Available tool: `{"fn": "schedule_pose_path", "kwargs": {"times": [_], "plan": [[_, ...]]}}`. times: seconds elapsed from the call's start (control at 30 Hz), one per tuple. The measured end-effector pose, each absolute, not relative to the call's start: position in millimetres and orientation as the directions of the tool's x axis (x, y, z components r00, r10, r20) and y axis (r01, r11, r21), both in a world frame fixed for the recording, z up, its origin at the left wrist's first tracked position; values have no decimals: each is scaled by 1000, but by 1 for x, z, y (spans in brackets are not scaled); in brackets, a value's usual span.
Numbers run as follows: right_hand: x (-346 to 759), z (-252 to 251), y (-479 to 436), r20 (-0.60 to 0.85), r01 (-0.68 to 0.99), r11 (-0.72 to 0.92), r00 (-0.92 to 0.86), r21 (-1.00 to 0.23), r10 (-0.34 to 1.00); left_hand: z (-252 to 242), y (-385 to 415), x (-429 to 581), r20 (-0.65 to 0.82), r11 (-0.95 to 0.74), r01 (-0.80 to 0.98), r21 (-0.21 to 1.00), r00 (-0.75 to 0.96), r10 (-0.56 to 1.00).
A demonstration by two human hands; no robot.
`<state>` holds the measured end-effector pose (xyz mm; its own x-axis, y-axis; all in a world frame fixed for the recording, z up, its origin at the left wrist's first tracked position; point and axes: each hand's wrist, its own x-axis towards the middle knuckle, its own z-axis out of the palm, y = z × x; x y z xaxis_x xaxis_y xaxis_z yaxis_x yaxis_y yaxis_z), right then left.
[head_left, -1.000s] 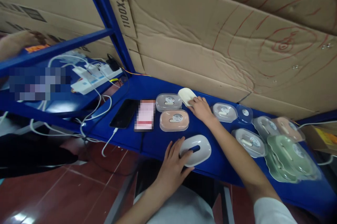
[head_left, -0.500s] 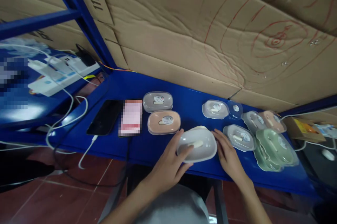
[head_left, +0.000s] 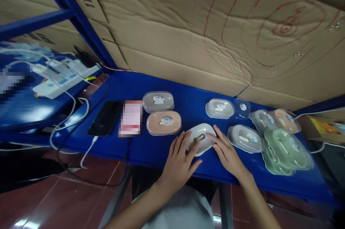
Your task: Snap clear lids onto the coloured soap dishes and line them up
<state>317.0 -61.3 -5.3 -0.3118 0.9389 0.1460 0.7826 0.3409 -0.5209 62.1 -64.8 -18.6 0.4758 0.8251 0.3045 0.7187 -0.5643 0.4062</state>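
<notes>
The L hand (head_left: 178, 166) has the white dish (head_left: 207, 129) by its L end, fingertips outside the rim and one finger reaching in, approx. at the slot (head_left: 199, 137). The R hand (head_left: 228, 155) is at the dish's R end, index over the rim and another finger outside; can't tell if it's clamped or just resting.

Key relation: the dish lies btwn both hands, long axis running across the person, R end angled slightly farther away. Neither hand is clearly nearer, as both touch it. Something greyish fills part of the slot; what it is, can't tell.

Going out from the dish: pink box (head_left: 155, 123) just L of it, grey box (head_left: 149, 103) beyond that; lit phone (head_left: 132, 117) and dark phone (head_left: 105, 117) farther L. To the R, a lidded box (head_left: 235, 141) is near, w/ the green boxes (head_left: 292, 150) farther off. Blue table (head_left: 185, 103) under it, cardboard (head_left: 161, 42) behind.

Vs. half a sec ago: a cream edge showed past the dish's far rim, now it doesn't; the R index now goes over the rim, where the R hand was alongside; the slot fill looks darker. Pink & grey boxes unchanged.
</notes>
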Motion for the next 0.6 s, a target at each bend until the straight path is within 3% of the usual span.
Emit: {"fn": "schedule_pose_path", "kwargs": {"times": [0.3, 0.47, 0.6], "plan": [[323, 11, -38, 163, 763, 479, -457, -434, 874, -22, -66, 68, 398, -517, 777, 360, 373, 838], [331, 7, -30, 168, 764, 492, -467, -417, 868, -18, -66, 74, 379, -514, 772, 374, 379, 844], [335, 1, -40, 190, 800, 522, -486, -296, 853, -19, -63, 75, 382, -545, 739, 396, 407, 830]]}}
